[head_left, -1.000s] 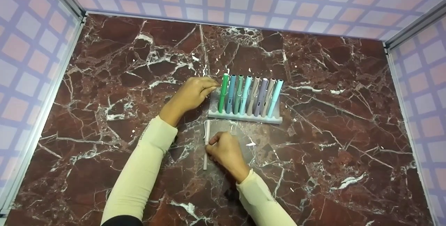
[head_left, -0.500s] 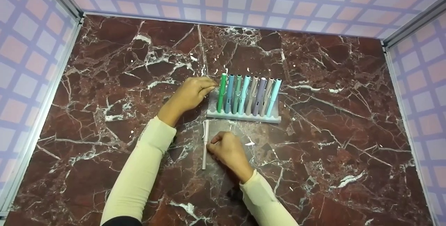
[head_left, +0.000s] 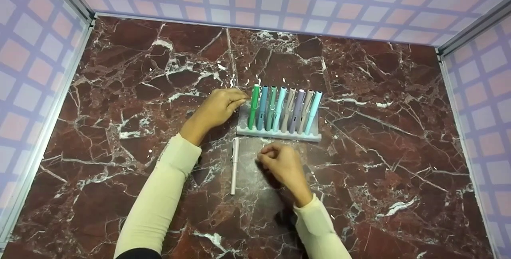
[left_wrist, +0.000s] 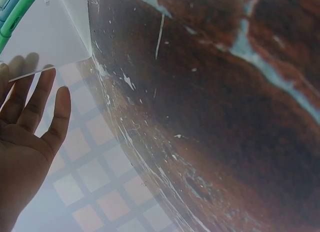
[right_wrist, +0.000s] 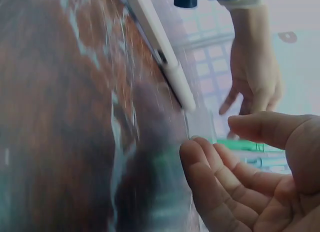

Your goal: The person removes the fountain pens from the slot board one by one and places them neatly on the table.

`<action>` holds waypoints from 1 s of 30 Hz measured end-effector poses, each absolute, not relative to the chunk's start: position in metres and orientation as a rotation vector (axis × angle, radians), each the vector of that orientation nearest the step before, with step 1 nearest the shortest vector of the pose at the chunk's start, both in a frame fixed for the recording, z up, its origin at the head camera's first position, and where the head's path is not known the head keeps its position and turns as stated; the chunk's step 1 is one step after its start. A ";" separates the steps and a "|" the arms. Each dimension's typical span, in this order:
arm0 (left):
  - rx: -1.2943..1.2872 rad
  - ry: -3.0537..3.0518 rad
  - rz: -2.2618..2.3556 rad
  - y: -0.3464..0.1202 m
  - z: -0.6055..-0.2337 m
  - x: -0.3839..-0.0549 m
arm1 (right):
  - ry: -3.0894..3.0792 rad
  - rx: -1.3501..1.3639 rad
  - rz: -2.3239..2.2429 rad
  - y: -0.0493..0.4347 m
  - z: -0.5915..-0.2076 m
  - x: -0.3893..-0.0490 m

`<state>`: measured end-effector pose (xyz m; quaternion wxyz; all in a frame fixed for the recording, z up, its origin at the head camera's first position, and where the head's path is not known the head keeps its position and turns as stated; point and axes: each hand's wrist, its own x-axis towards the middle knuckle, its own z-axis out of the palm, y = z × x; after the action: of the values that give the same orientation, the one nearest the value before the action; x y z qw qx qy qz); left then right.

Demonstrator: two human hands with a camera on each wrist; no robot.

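A pale pinkish-grey pen [head_left: 234, 171] with a clip lies on the table, lengthwise in front of the clear pen stand [head_left: 275, 135]. My left hand [head_left: 223, 105] is at the stand's left side; in the left wrist view, its thumb and fingers pinch the edge of the clear panel [left_wrist: 47, 37]. Several pens lean in a row in the stand, from a green pen [head_left: 254, 107] at the left to a light blue pen [head_left: 313, 113] at the right. Just right of the lying pen, my right hand [head_left: 285, 165] hovers with loosely curled fingers, thumb and fingertips apart, holding nothing.
Dark red marbled table [head_left: 379, 151] spreads around the stand. Checkered panels [head_left: 263, 3] wall off the back and both sides.
My right hand has let go of the pinkish-grey pen and moved away to the right. The pen stays lying in place. My left hand keeps its position at the stand.
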<state>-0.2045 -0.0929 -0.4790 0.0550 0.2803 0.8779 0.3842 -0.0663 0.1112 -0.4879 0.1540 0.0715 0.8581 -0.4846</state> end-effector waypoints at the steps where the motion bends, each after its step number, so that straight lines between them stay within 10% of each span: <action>1: 0.851 2.665 1.166 -0.093 -0.479 -0.205 | 2.469 0.206 -1.409 0.114 -0.488 -0.067; 30: 0.871 2.660 1.218 -0.093 -0.481 -0.204 | 3.004 0.546 -1.601 0.197 -0.483 -0.104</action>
<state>-0.2040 -0.0927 -0.4810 0.0444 0.2850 0.8706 0.3985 -0.1042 0.1968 -0.4827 -0.1526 0.1565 0.8611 -0.4590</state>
